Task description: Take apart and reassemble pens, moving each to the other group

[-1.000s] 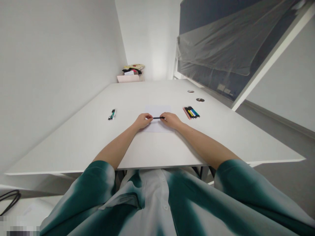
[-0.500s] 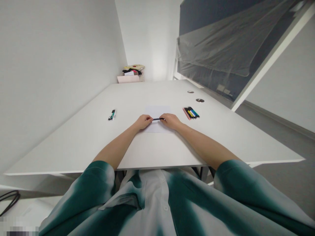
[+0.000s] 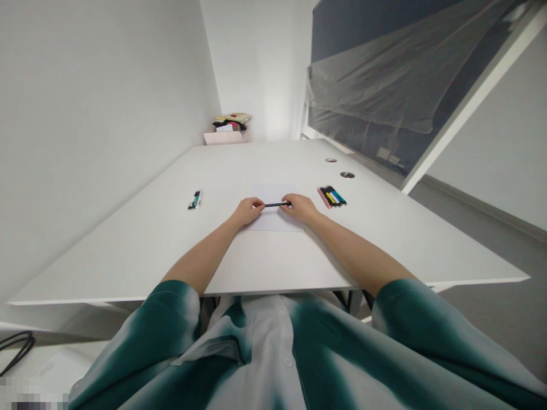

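Note:
A slim dark pen [image 3: 274, 205] lies level between my two hands, over a sheet of white paper [image 3: 273, 223] on the white table. My left hand [image 3: 248, 212] pinches its left end with thumb and fingertips. At the other end, the closed fingers of my right hand [image 3: 299, 208] grip the pen. Whether a cap sits on it is too small to make out. Both wrists rest close to the paper's side edges.
Several coloured pens [image 3: 332, 196] lie in a row right of the paper. To the left is a small group of pens [image 3: 194, 200]. A pink box [image 3: 223, 138] with piled items stands at the far end. Two round holes [image 3: 347, 175] pierce the table's right side.
My right hand has shifted slightly to the right, and more of the dark pen shows between my hands. My left hand has hardly moved.

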Demonstrator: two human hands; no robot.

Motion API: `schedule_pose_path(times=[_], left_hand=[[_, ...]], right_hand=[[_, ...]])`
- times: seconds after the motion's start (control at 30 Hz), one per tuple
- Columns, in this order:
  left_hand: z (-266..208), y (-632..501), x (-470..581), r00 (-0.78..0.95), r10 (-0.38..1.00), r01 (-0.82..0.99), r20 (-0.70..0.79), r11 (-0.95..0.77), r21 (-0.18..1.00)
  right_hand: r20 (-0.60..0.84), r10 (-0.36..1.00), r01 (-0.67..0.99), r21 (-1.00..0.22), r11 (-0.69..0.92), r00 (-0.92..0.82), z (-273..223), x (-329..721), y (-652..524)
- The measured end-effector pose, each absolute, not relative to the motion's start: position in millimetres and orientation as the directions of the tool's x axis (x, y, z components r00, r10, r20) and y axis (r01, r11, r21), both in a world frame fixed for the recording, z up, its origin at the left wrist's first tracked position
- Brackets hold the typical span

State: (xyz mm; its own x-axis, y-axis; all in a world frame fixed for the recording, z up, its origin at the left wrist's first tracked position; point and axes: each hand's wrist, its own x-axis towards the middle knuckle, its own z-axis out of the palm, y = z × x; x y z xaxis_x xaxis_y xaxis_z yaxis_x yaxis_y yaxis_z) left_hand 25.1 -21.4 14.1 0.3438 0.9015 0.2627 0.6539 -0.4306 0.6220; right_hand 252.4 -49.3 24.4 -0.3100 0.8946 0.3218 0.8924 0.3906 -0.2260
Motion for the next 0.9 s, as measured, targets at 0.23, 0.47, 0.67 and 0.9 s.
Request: schedule_pose_path(times=[0.23,0.47,0.67,0.9], left_hand=[[15.3,-23.0,19.7,0.320,0.882,0.691,0.346,-0.467,0.552],[17.2,-28.5,20.6,0.373,0.845,0.733,0.383,-0.522,0.437],[17.9,-34.1,27.8,0.440,0.788,0.750,0.431,-0.586,0.306],[19.8,-37.2,32.1,0.477,0.716,0.758,0.510,-0.629,0.174]], right_hand=[[0.304,0.925,0.805,-0.476,0.353,-0.226,23.1,267.4,-38.8],[0.205,0.976,0.277,-0.936,0.216,-0.071,16.9,273.4,-27.0],[0.025,0.998,-0.197,-0.980,0.015,-0.049,26.6,267.8,-32.9],[-0.089,0.990,-0.440,-0.889,-0.128,-0.109,32.4,260.0,-39.0]])
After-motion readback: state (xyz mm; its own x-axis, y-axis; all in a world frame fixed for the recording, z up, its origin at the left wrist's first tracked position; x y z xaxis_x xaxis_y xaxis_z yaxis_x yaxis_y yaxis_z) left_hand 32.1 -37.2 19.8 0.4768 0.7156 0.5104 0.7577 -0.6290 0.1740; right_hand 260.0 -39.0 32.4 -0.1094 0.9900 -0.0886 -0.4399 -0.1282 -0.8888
